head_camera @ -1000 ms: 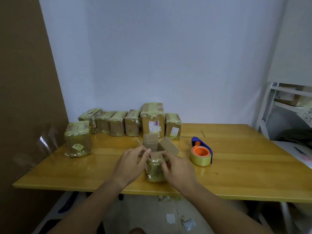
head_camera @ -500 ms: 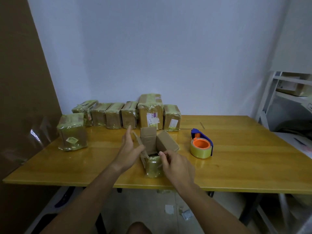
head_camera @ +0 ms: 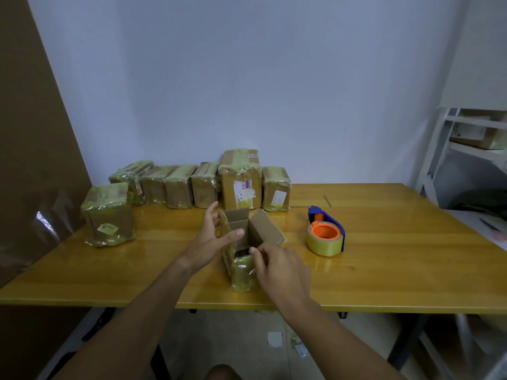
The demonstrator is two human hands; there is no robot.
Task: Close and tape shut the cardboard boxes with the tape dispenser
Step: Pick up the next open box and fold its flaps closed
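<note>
A small open brown cardboard box (head_camera: 248, 242) stands near the middle of the yellow wooden table (head_camera: 384, 270), towards its near edge, with its long axis running near to far and its mouth facing up. Its four flaps are all raised: one at the far end upright, one splayed out to the right, one at the left, one at the near end. The lower near face is wrapped in yellowish tape.

The left hand (head_camera: 216, 234) holds the left flap, thumb on the inner side and fingers (head_camera: 211, 215) spread loosely behind it. The right hand (head_camera: 279, 266) rests against the box's near right side, its fingers (head_camera: 253, 250) pinched on the near flap's edge.

The blue tape dispenser with an orange core and yellowish roll (head_camera: 326, 233) lies on the table to the right of the box, apart from it, untouched. Bare table stretches to the right of and nearer than the dispenser.

Seven taped boxes sit at the far left: a row of six taped brown boxes (head_camera: 203, 185) along the wall, the fifth from the left tallest, and a single larger taped box (head_camera: 109, 213) nearer, at the left edge.
</note>
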